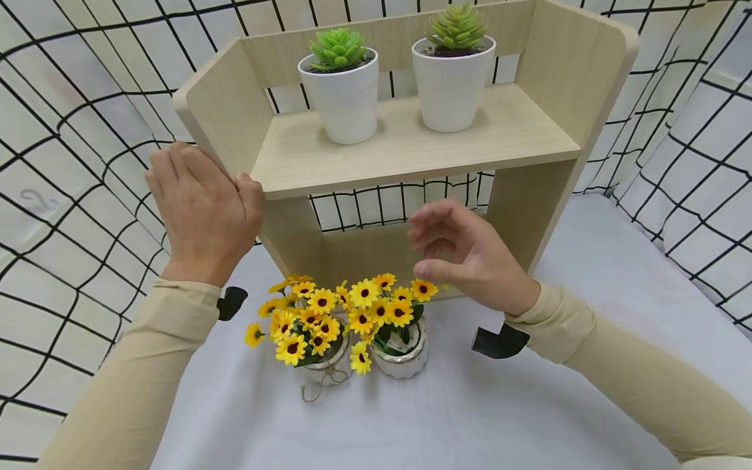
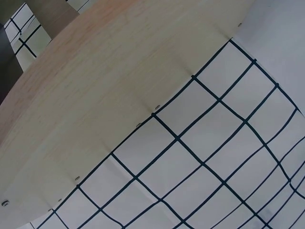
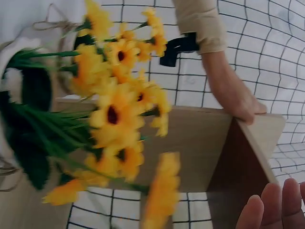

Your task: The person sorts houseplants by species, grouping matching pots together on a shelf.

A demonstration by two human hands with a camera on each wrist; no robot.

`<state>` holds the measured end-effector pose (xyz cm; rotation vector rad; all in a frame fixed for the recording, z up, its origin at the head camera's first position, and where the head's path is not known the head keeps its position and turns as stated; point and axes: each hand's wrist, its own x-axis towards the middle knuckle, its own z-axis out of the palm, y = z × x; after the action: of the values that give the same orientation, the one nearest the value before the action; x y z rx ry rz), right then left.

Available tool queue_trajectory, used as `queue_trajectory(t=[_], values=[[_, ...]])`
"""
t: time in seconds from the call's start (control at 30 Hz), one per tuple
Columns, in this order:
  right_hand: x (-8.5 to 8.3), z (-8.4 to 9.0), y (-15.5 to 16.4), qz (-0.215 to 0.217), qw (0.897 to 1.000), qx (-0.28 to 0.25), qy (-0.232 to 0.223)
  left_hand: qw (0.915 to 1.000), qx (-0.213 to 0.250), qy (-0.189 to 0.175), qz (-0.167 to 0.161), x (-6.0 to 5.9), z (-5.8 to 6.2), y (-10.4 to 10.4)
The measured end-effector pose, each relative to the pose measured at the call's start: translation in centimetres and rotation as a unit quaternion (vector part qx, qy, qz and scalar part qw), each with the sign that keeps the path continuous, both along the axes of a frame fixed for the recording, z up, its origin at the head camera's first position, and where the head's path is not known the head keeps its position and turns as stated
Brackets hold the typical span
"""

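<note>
Currently the wooden shelf unit [image 1: 411,140] stands on the white-covered table [image 1: 470,418], steadied by the left hand [image 1: 202,212], whose straight fingers press flat on its left side panel without curling round it. Keeping that palm firm should stop the unit tipping while the lower bay is worked. The right hand [image 1: 470,254] hovers empty, fingers loosely curled, just above the right sunflower pot [image 1: 402,349]; the left sunflower pot [image 1: 323,359] touches it. Approaching from above the blooms would likely avoid crushing petals. Two potted succulents [image 1: 341,85] occupy the upper shelf. Grid-patterned white fabric [image 1: 70,196] encloses the space.
</note>
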<state>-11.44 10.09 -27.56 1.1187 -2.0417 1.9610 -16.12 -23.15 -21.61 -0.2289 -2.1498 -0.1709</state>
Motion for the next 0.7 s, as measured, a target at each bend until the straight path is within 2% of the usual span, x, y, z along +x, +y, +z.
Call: queue_trajectory(t=[0.1, 0.33, 0.57, 0.7], values=[[0.3, -1.7, 0.2, -0.023, 1.000, -0.004, 0.008, 1.0000, 0.003, -0.004, -0.002, 0.1, 0.1, 0.0], [0.7, -6.4, 1.1, -0.072, 0.996, -0.055, 0.010, 0.9999, -0.004, -0.010, 0.000, 0.1, 0.2, 0.1], [0.9, -10.0, 1.6, -0.138, 0.985, -0.103, -0.020, 0.9998, -0.004, -0.015, 0.010, 0.2, 0.1, -0.1], [0.8, -11.5, 1.8, -0.141, 0.981, -0.114, -0.064, 0.9999, 0.001, -0.010, 0.011, 0.1, 0.1, -0.1]])
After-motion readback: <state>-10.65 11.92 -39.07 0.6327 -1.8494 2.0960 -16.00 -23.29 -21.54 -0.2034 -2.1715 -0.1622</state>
